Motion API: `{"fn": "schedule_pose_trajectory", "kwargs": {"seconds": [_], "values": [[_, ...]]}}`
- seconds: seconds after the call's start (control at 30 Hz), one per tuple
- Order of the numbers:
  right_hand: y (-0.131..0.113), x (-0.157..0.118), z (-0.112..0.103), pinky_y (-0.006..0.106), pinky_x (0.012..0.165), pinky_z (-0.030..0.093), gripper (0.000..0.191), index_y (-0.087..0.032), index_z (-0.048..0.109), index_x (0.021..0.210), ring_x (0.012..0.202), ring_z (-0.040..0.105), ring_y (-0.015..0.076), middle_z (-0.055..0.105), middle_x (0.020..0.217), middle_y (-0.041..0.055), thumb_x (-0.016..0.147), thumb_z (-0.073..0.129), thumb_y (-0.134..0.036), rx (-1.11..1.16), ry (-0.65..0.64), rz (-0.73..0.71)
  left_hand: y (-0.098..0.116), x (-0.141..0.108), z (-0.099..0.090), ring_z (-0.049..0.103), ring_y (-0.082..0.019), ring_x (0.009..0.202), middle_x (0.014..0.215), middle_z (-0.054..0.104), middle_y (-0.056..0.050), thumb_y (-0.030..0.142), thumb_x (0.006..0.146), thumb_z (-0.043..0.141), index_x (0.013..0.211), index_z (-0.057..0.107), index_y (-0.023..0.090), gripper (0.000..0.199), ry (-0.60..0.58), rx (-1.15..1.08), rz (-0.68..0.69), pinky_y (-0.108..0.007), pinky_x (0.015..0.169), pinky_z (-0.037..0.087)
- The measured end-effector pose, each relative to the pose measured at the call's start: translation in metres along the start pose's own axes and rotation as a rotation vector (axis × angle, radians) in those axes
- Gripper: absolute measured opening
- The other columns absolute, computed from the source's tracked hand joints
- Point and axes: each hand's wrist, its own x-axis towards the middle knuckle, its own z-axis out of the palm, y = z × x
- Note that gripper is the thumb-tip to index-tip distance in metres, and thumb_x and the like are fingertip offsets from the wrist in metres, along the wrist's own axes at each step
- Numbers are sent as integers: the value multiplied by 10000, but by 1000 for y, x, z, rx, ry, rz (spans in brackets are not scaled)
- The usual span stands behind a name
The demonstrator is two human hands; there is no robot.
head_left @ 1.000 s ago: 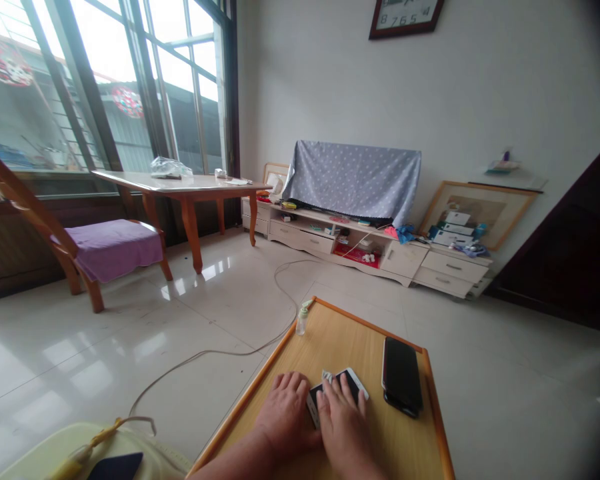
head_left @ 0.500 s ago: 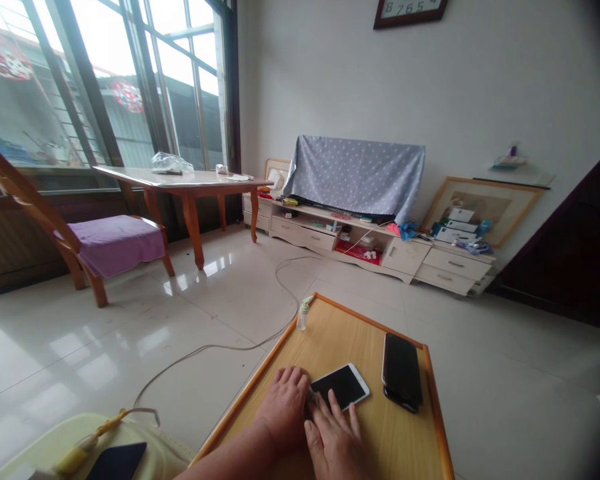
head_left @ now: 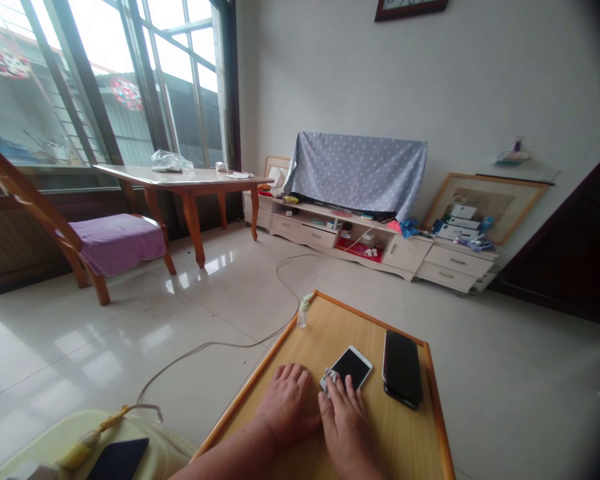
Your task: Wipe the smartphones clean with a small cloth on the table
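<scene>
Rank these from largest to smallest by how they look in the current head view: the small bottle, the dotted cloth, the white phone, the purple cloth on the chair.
1. Dotted cloth
2. Purple cloth
3. White phone, partly covered by the right hand
4. Small bottle
</scene>
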Motion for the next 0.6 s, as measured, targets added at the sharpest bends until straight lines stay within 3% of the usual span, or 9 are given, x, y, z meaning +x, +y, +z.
{"fn": "schedule_pose_trajectory", "kwargs": {"seconds": [0.23,0.47,0.6], "values": [[-21,-13,-1,483,1194,371,567,-230,495,1509,1486,343,311,457,1552,33,1069,292,-524,80,-74,-115,-3,1,0,546,-276,1097,1173,633,-75,382,721,679,1232,559,256,540,-60,-15,28,-425,1051,376],[-37,-18,-20,589,1217,274,532,-263,471,1522,1508,305,307,458,1557,29,1084,266,-487,189,-151,-12,-4,2,4,540,-285,1171,1239,626,-96,386,795,620,1347,515,235,581,-34,2,48,-448,1115,324],[-30,-14,-19,605,1224,235,521,-255,455,1531,1499,330,299,448,1564,47,1082,297,-465,196,-139,-24,-5,3,6,544,-298,1181,1235,629,-111,350,738,649,1319,528,205,611,-24,-26,73,-459,1121,327]]}}
